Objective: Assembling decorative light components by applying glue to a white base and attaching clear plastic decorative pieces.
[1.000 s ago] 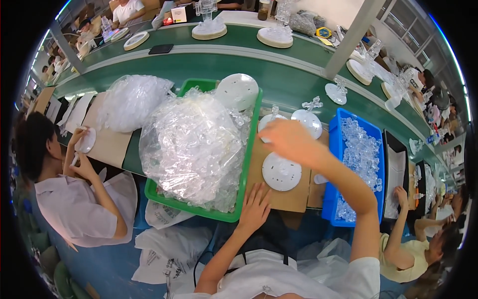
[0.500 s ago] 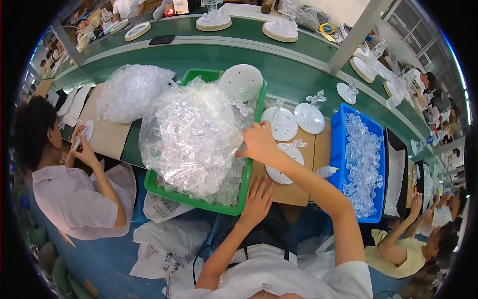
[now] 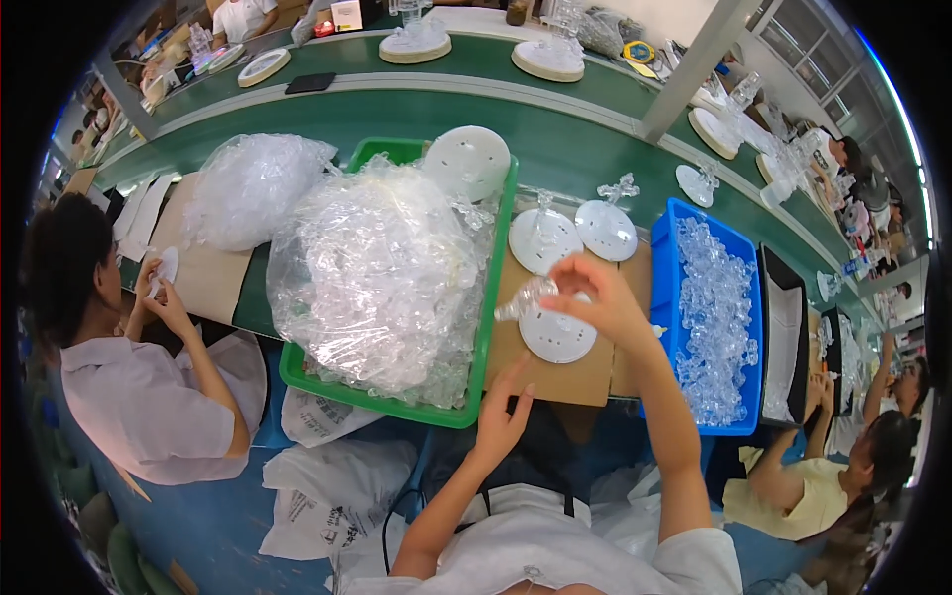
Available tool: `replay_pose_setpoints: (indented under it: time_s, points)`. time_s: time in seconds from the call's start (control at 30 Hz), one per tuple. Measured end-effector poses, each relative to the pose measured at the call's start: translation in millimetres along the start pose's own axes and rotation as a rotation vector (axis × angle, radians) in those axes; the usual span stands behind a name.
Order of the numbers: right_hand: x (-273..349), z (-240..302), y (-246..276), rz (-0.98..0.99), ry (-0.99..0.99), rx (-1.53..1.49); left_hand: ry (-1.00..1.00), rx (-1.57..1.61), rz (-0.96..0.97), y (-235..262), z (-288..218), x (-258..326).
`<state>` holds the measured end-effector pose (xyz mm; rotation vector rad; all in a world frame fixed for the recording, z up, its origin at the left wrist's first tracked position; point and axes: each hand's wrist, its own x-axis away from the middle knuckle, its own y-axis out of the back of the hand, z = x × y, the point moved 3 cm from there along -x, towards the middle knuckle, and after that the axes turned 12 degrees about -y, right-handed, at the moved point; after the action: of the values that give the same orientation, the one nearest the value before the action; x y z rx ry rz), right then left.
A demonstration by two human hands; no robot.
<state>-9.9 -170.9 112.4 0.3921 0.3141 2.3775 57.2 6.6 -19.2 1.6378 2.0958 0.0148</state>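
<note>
While the right hand (image 3: 595,297) grips a clear piece (image 3: 524,297) above a white disc (image 3: 557,337), the left hand (image 3: 501,421) rests open beside the green crate (image 3: 397,409)

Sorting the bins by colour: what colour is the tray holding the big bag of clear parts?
Green: the tray shows best in the head view.

The right hand (image 3: 595,297) covers part of the white disc (image 3: 557,335) beneath it. The clear piece (image 3: 524,297) in its fingers is blurred, its shape unreadable. The plastic bag (image 3: 382,278) hides the green crate's (image 3: 416,409) contents.
</note>
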Motion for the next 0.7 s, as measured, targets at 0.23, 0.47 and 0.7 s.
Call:
replay_pose_setpoints:
  time_s: [0.23,0.47,0.7]
  points:
    - [70,-78,-51,0.325,-0.403,-0.807,-0.056,0.432,-0.267,-1,-22,-32]
    - [103,-94,-58,-0.324,-0.296,-0.417,-0.141,-0.213,-0.424,-26,-12,-30]
    - [83,-94,-30,-0.464,-0.279,-0.060,-0.040,0.030,-0.238,-16,-14,-42]
